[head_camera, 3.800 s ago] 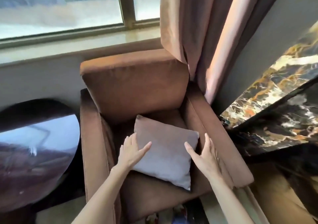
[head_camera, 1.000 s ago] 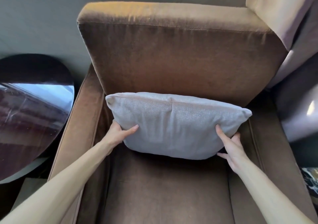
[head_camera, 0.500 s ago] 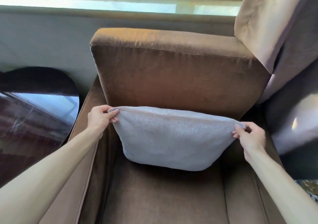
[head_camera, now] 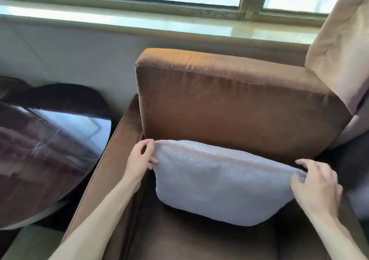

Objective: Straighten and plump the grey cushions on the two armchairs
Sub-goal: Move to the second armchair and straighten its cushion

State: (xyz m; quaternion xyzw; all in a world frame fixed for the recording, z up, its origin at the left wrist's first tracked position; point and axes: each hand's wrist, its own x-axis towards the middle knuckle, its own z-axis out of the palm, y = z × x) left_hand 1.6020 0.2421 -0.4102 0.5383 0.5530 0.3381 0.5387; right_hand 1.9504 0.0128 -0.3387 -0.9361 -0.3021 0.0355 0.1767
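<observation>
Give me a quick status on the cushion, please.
Left hand and right hand pinch top corners. Cushion upright against armchair back. Nothing in the way.

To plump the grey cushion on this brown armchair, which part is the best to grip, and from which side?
Grip the two top corners of the grey cushion, coming in from its left and right ends. It stands on edge against the armchair backrest, so its top seam is exposed and its corners are free. The left hand and right hand already pinch there, probably well placed to lift and shake.
</observation>
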